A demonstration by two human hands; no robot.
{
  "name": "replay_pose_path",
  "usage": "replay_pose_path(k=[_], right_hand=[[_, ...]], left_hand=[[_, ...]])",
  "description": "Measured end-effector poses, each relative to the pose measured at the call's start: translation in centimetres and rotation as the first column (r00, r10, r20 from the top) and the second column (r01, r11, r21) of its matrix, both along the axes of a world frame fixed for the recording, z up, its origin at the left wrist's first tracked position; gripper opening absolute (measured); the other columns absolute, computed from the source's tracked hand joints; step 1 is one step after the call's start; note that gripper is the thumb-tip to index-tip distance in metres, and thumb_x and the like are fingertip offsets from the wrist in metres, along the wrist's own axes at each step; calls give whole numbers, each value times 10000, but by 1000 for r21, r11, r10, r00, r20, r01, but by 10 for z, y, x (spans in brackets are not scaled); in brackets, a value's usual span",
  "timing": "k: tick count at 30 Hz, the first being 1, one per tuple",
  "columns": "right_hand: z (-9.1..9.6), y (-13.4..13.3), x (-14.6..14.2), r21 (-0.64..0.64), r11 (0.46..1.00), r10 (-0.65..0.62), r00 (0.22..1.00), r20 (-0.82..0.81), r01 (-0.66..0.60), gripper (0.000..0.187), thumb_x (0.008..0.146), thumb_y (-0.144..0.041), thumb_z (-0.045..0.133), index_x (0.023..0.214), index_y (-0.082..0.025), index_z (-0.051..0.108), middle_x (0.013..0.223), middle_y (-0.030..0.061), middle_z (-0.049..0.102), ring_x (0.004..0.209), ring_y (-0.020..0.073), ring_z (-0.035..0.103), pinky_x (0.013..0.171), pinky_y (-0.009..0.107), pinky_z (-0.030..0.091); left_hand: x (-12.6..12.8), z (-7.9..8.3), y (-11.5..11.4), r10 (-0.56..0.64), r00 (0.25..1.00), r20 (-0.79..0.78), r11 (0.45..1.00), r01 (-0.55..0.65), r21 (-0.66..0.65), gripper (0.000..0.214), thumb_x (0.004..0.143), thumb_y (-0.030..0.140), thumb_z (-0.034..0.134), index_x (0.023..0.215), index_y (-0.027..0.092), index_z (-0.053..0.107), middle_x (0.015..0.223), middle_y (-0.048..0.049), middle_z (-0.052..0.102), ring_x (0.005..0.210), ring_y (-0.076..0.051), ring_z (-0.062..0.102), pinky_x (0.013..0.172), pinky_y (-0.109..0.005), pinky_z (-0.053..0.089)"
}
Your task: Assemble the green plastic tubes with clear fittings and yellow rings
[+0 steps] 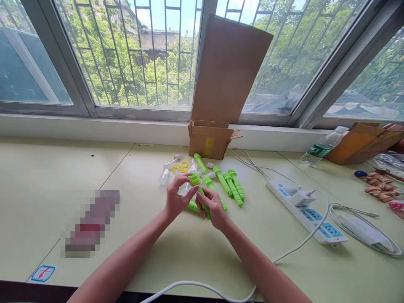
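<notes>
A bright green plastic tube with a threaded top and a yellow ring near that end is held between both hands. My left hand pinches it at the ringed top, thumb and fingers closed. Around the lower body of the same tube, my right hand is wrapped. Several similar green tubes lie just beyond and to the right. Loose yellow rings and clear plastic caps are scattered behind my left hand. Another green tube lies partly hidden beneath my hands.
A small cardboard box stands against the sill. On the right are a white power strip with cables, a coiled charger, and a water bottle leaning by another carton. A white cable crosses the table's front edge. A blurred item lies left.
</notes>
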State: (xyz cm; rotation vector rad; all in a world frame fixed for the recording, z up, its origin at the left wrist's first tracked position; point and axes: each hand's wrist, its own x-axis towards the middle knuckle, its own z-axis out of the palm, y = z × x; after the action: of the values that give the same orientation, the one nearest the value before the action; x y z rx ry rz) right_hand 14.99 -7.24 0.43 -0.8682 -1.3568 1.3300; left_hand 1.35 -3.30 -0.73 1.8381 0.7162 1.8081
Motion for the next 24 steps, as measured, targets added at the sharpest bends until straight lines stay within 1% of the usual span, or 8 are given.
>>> replay_pose_path(k=[3,6,9,12,15,18,21,24], right_hand=[[0,1,0,22,1000,-15,998,53,14,251,857,-434,549,806,-189,536,562,-49,480,351,63,377,325,206,267],[-2,2,-2,131,980,-172,964,201,147,284,843,-461,551,921,-190,589,672,4,589,418,109,491,372,237,366],[-8,4,-3,382,872,-437,839,325,306,369,817,-430,585,1098,-191,593,952,92,673,789,233,643,662,327,512],[-12,5,-3,479,816,-521,771,365,325,362,828,-385,572,1133,-192,586,1070,107,663,962,269,615,841,383,477],[-11,5,-2,413,855,-461,825,328,313,305,829,-377,575,1069,-191,607,978,83,675,865,235,621,767,340,490],[-8,4,-1,288,917,-350,903,250,276,252,827,-393,585,970,-187,616,783,38,640,672,171,582,595,271,469],[-5,2,-2,118,975,-203,968,149,187,220,836,-413,580,842,-193,569,558,-44,481,426,88,408,391,217,328],[-2,0,-1,6,998,-66,996,57,66,235,845,-414,569,772,-198,508,506,-77,396,350,57,305,331,203,231]], left_hand=[[2,0,-1,-11,998,67,999,13,-29,194,768,189,679,912,183,548,1050,-87,647,1046,-225,631,865,-405,559],[2,0,-1,25,996,84,999,-21,-49,176,771,195,678,898,181,557,1056,-90,645,1050,-229,627,866,-414,558],[2,-2,-1,97,994,51,995,-96,-38,185,753,189,696,892,183,574,1085,-98,637,1044,-229,623,865,-423,553],[2,-3,-1,140,990,6,990,-140,-8,196,740,180,708,891,188,584,1080,-94,638,1051,-229,612,890,-442,536],[2,-3,0,128,992,-14,992,-128,-7,200,736,185,710,889,189,581,1068,-93,640,1047,-230,612,892,-449,533],[2,-2,1,92,996,-11,995,-92,-23,211,735,191,711,897,188,575,1071,-98,636,1043,-230,615,892,-450,535],[2,-3,2,52,999,4,998,-52,-43,228,733,194,712,915,186,574,1076,-97,629,1050,-229,612,884,-438,544],[2,-2,2,-2,999,49,998,5,-61,234,731,192,712,915,185,568,1057,-81,629,1045,-218,616,883,-419,550]])
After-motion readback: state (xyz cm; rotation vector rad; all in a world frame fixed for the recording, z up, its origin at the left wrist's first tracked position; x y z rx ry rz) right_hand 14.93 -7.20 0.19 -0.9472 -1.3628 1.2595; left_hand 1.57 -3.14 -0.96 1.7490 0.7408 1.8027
